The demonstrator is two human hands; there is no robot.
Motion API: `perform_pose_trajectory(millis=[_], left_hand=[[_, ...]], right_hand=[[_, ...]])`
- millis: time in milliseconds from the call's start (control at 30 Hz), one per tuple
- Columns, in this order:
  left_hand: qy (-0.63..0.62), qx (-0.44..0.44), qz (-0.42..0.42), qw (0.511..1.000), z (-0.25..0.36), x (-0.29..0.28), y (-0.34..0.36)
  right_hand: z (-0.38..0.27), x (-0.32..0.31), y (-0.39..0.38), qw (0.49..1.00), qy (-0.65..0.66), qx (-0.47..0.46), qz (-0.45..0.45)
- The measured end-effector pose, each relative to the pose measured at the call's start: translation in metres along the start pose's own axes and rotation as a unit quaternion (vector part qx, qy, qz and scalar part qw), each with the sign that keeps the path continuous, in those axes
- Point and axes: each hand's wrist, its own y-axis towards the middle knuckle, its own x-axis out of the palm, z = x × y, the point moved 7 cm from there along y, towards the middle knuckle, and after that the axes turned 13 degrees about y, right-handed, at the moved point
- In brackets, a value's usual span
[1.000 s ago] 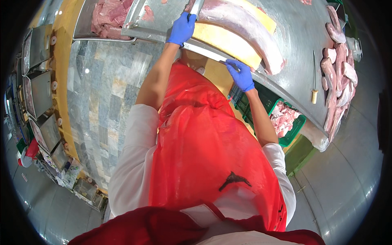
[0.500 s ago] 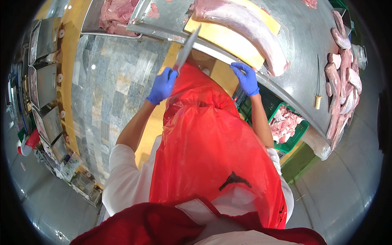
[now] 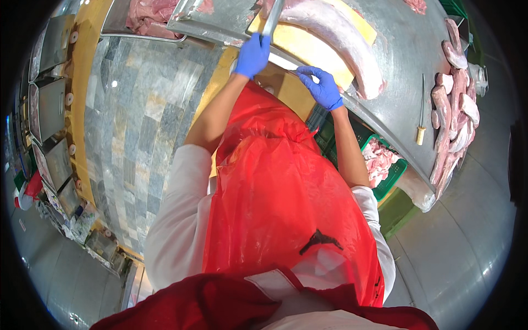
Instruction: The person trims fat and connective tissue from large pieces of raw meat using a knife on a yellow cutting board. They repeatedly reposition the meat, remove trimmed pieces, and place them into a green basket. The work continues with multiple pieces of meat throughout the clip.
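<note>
My left hand, in a blue glove, is closed around the handle of a knife. The knife's blade points up and away, over the left end of a long pale pork loin. That loin lies curved along a yellow cutting board, its right end hanging past the board onto the metal table. My right hand, also in a blue glove, is at the table's near edge in front of the board. Its thumb and fingers curl together in a pinch; I cannot make out what is between the tips.
Several meat strips lie along the table's right side, beside a thin rod with a pale handle. Below the edge stands a green crate of meat trimmings. A metal tray with meat is at the upper left.
My left hand has moved up and right with the knife, bringing the blade over the loin's left end. My right hand has shifted slightly left and its fingers have curled in.
</note>
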Motion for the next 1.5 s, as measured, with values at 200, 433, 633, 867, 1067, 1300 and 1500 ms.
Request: perform_pose_trajectory(millis=[200, 433, 633, 867, 1067, 1300, 1500], left_hand=[[-0.103, -0.099, -0.164, 0.976, -0.041, -0.052, -0.125], [-0.246, -0.184, -0.073, 0.949, -0.058, -0.078, -0.106], [-0.188, -0.087, -0.055, 0.977, -0.043, -0.065, -0.070], [-0.145, 0.012, -0.055, 0.988, -0.010, -0.022, -0.004], [-0.011, 0.071, -0.021, 0.997, 0.013, -0.001, 0.023], [0.037, 0.020, 0.033, 0.999, 0.027, 0.027, 0.046], [-0.021, -0.016, -0.011, 1.000, 0.013, 0.031, -0.030]], right_hand=[[-0.012, -0.020, 0.061, 0.991, 0.005, -0.020, 0.129], [-0.073, 0.014, 0.171, 0.923, -0.316, -0.129, 0.179], [-0.049, 0.003, 0.184, 0.924, -0.309, -0.190, 0.122], [-0.052, -0.006, 0.192, 0.934, -0.279, -0.194, 0.106], [-0.047, -0.013, 0.189, 0.925, -0.297, -0.226, 0.069], [-0.042, -0.023, 0.184, 0.929, -0.277, -0.238, 0.065], [-0.039, -0.032, 0.179, 0.960, -0.215, -0.162, 0.082]])
